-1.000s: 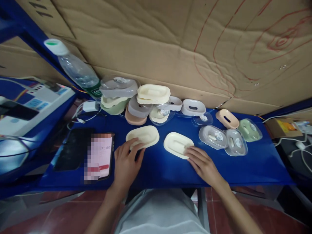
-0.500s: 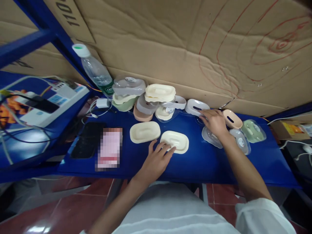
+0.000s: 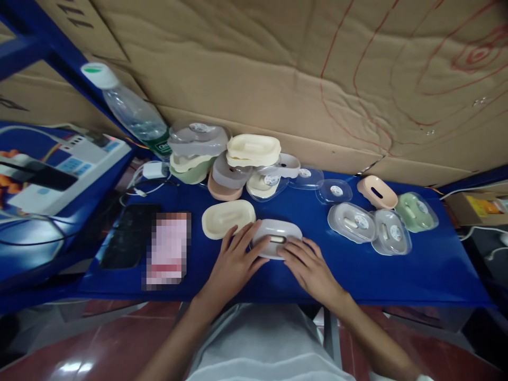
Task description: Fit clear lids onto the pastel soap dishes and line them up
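Observation:
A pale grey soap dish [image 3: 291, 230] with a slot in its middle lies at the table's front centre. Cream shows through the slot, so it sits over the cream dish, which is otherwise hidden. My left hand [image 3: 235, 259] closes on its left end, thumb on top. My right hand [image 3: 315, 270] holds its right end with bent fingers. Beside my left fingers lies another cream dish [image 3: 228, 216]. A peach slotted dish [image 3: 378, 192], a green dish under a clear lid [image 3: 416, 211] and grey lidded dishes [image 3: 353, 223] rest to the right.
Behind, soap dishes are piled up, with a cream one [image 3: 254, 148] on top. Clear lids [image 3: 335, 191] lie to their right. A water bottle [image 3: 130, 114], a charger [image 3: 154, 170], a dark phone [image 3: 129, 235] and a power strip [image 3: 71, 174] occupy the left. Cardboard [image 3: 238, 69] walls the back.
My right hand has brought the grey slotted dish from the back right to the front centre, over the cream dish. My left hand has moved onto its left end. The view has shifted slightly.

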Demonstrator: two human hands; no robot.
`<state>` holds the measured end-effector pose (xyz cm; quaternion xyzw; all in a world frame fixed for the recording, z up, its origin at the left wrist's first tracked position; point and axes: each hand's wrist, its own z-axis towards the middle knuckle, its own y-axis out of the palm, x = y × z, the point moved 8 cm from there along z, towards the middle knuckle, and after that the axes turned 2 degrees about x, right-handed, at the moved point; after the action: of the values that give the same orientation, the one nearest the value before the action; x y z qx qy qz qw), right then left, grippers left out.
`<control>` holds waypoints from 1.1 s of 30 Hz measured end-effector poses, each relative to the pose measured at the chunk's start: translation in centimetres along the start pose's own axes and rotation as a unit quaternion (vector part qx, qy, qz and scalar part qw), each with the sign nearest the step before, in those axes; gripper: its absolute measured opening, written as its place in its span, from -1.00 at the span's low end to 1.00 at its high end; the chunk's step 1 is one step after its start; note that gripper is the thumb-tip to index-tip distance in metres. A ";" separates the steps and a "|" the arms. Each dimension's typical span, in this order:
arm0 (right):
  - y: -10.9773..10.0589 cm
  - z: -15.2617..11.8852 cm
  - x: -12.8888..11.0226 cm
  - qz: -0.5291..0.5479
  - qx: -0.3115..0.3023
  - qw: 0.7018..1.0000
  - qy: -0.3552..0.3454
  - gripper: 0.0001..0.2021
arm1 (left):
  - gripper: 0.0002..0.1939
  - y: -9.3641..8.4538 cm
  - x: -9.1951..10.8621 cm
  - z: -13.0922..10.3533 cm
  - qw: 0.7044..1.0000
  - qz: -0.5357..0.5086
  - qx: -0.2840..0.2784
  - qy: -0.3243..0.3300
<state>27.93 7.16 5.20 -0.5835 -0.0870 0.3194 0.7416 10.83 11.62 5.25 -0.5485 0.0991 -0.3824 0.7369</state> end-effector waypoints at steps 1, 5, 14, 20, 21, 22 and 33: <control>0.2 0.1 0.2 0.007 -0.012 1.000 -0.003 -0.57 | -0.58 0.1 0.0 -0.2 1.000 0.001 0.001 -0.005; 0.3 0.5 0.6 0.040 -0.039 0.998 -0.016 -0.53 | -0.56 0.0 0.2 -1.1 1.000 0.001 -0.001 -0.024; -0.2 0.3 -0.7 0.062 -0.021 0.998 -0.005 -0.56 | -0.45 -3.7 -5.8 -3.1 0.993 0.034 0.057 -0.094; -5.9 -0.8 4.6 -0.029 0.046 0.997 0.056 -0.48 | -0.54 -3.0 -1.4 -2.3 0.998 -0.058 0.036 -0.008; -7.6 -0.7 6.0 -0.051 0.062 0.994 0.069 -0.49 | -0.55 -2.5 -0.4 -2.2 0.997 -0.068 0.024 0.005; -9.5 -0.3 7.2 -0.070 0.077 0.991 0.079 -0.50 | -0.56 -2.0 0.4 -2.2 0.997 -0.072 0.016 0.013; -12.7 -14.6 0.3 -0.027 0.106 0.991 -0.070 -0.42 | -0.74 -0.6 0.4 -2.0 0.990 -0.141 0.023 -0.021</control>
<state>40.29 -5.95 12.42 -0.4750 -0.1203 0.3469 0.7997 9.68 9.83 5.12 -0.5480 -0.0034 -0.4729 0.6899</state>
